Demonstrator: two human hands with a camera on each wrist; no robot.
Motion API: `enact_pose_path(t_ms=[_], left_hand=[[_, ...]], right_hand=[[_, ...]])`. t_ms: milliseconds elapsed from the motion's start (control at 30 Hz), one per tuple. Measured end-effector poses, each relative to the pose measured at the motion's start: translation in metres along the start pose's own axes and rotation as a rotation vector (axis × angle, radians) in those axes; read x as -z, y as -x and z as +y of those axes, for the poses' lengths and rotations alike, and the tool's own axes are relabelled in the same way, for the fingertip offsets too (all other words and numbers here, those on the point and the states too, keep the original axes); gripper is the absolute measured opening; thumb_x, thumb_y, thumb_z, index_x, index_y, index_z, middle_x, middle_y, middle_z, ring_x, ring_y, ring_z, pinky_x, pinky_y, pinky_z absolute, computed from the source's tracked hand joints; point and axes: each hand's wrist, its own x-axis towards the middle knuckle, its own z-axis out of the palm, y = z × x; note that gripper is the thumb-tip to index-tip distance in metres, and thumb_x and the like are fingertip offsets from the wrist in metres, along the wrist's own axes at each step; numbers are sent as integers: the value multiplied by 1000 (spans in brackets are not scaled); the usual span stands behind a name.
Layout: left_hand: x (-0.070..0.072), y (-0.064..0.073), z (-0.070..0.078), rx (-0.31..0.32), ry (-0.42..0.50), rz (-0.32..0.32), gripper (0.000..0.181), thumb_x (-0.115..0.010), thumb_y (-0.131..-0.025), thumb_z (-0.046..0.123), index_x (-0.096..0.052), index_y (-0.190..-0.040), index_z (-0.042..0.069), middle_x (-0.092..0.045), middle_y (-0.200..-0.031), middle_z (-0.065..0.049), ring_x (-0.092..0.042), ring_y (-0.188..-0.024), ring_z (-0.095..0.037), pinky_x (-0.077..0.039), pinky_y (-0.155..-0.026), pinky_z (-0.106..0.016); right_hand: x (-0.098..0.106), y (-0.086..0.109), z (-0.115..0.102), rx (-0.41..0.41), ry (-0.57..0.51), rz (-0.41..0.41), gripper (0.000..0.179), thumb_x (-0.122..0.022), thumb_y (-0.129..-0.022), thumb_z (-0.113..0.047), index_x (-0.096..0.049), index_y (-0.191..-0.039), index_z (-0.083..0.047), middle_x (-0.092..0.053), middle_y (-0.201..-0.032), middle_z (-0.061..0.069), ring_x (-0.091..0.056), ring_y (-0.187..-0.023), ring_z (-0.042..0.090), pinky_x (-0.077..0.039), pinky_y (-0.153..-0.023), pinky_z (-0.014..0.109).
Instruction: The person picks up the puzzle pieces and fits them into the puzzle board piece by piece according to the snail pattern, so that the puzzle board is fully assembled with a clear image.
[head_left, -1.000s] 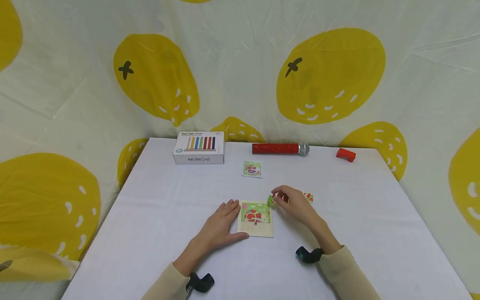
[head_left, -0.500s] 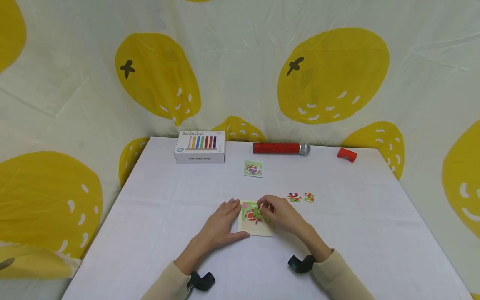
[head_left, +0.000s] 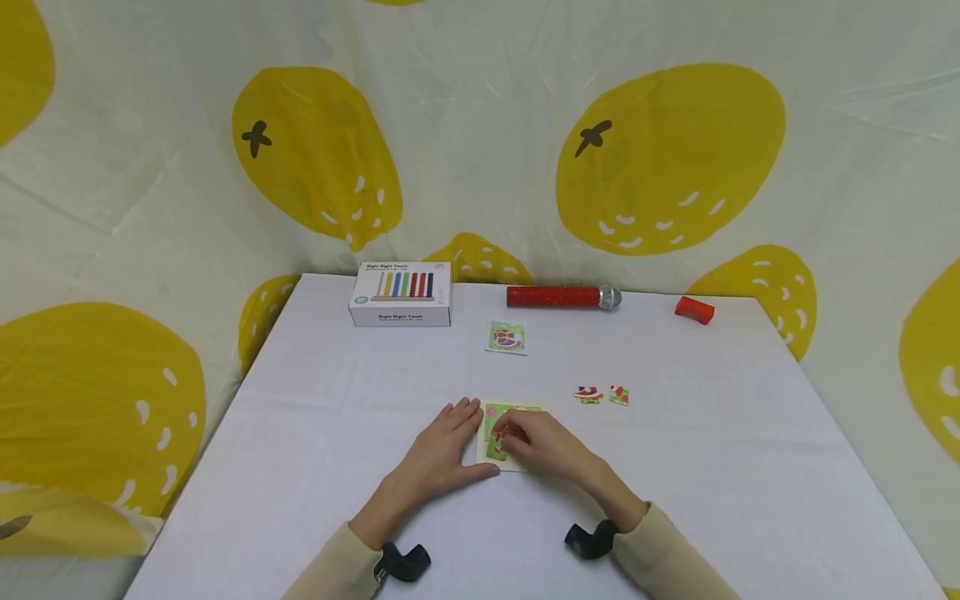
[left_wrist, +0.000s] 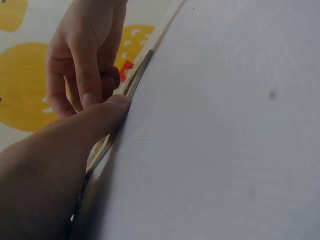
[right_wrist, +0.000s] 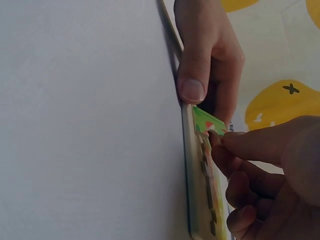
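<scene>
A small wooden jigsaw board (head_left: 481, 450) lies flat on the white table, its upper part covered by green-and-red picture pieces. My left hand (head_left: 444, 446) rests along its left side, fingers extended, and the thumb (left_wrist: 107, 111) touches the board's near edge. Between thumb and fingertips, my right hand (head_left: 551, 443) pinches a green jigsaw piece (right_wrist: 207, 120) over the board's lower left part. In the right wrist view this piece is tilted at the board's end, close to the left thumb. The right hand hides much of the board in the head view.
Two loose jigsaw pieces (head_left: 588, 395) lie right of the board. Behind it is a small picture card (head_left: 507, 337). Along the back stand a white box (head_left: 400, 296), a red microphone (head_left: 558, 297) and a red arched block (head_left: 694, 310). A fruit-patterned cloth hangs behind the table.
My right hand has carried the green jigsaw piece leftward from the board's right side to its lower left, uncovering the loose pieces. The left hand has stayed in place.
</scene>
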Motion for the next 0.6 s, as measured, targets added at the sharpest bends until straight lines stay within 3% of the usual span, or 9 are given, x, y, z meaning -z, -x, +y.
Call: enact_pose_path(t_ms=[367, 600], left_hand=[[0, -1, 0, -10, -11, 10, 92, -62, -86, 70, -45, -150, 6, -42, -159, -8, -35, -151, -23, -28, -127, -39], [-1, -1, -1, -11, -13, 10, 92, -62, -85, 69, -45, -150, 6, -42, -159, -8, -34, -151, -23, -27, -127, -39]], right_hand=[[-9, -2, 2, 18, 81, 27, 16, -67, -95, -15, -73, -110, -16, -64, -88, -10, -53, -80, 5, -50, -75, 24], [-12, -2, 1, 25, 118, 44, 15, -69, -93, -14, -74, -107, -17, -63, -88, -10, -52, -80, 5, -49, -72, 23]])
